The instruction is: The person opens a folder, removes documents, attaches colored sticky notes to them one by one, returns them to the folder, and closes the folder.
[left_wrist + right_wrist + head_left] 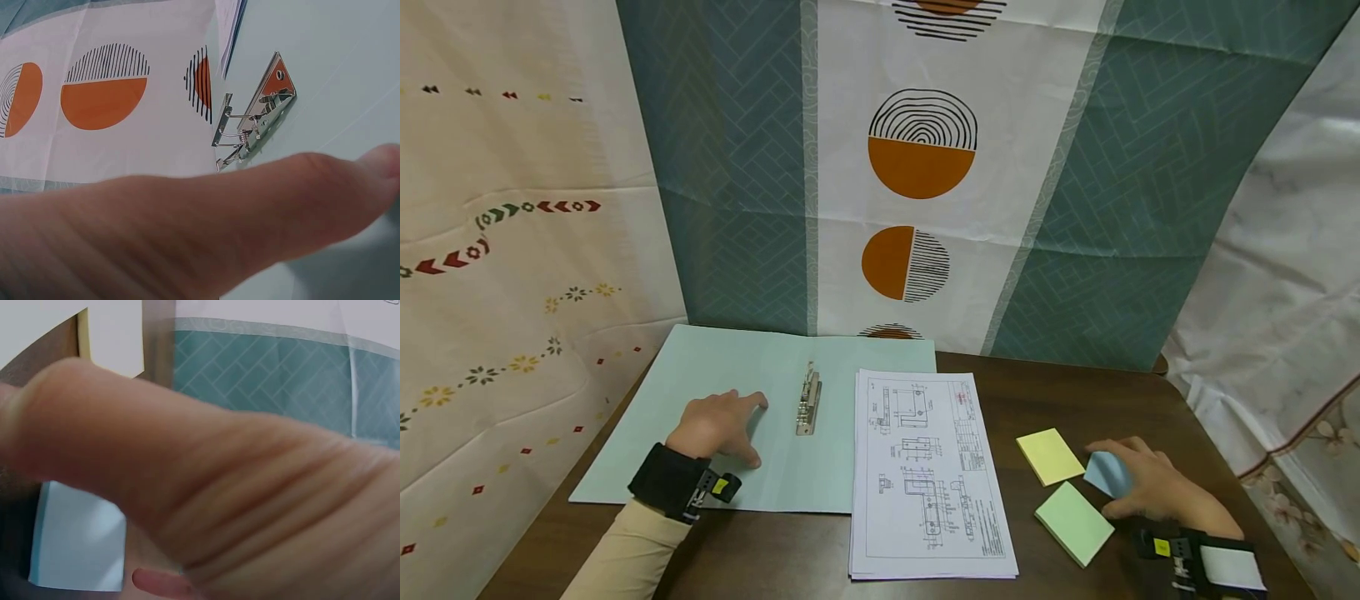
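left hand (718,423) spread over folder (737,362), gap before clip (808,408); right hand (1156,483) around blue pad (1105,472), pinch unclear, table edge (1199,443) nearby.

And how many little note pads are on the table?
3 in view: a yellow pad right of the papers, a green pad just in front of it, and a blue pad further right, partly covered by the right grip. Another could be hidden there.

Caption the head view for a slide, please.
Left hand over an open pale-green folder; right hand at a blue pad, near a yellow pad and a green pad.
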`<state>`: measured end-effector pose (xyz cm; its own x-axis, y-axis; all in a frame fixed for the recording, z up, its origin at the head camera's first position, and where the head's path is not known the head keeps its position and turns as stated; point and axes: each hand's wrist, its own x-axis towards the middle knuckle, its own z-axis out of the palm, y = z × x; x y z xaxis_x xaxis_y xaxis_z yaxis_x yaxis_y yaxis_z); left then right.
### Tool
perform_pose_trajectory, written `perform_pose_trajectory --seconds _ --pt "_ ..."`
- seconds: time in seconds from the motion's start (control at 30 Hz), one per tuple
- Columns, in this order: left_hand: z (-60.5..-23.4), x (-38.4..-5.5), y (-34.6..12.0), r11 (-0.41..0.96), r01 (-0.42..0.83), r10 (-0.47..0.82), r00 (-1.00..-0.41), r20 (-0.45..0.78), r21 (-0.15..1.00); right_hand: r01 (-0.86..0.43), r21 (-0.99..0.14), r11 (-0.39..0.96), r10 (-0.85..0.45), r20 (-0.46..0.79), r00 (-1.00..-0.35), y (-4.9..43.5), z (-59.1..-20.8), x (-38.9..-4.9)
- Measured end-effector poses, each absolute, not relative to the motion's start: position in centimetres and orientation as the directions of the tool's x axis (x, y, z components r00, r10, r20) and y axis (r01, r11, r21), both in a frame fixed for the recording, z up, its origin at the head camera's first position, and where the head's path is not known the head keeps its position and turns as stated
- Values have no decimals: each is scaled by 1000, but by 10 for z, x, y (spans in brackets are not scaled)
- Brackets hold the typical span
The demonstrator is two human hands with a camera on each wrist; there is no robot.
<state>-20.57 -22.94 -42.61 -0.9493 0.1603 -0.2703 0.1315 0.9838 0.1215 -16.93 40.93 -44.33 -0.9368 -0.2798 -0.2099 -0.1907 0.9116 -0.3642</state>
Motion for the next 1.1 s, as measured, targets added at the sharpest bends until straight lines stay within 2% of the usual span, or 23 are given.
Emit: perform_pose_trajectory --seconds 0.47,1.1 --pt "-426 -206 -229 984 131 160 -948 -274 123 -155 -352 923 -253 -252 -934 408 -445 -171" --pt "-424 -204 -229 984 129 159 -947 -278 122 -135 -335 933 -212 -207 -955 402 -443 -171"
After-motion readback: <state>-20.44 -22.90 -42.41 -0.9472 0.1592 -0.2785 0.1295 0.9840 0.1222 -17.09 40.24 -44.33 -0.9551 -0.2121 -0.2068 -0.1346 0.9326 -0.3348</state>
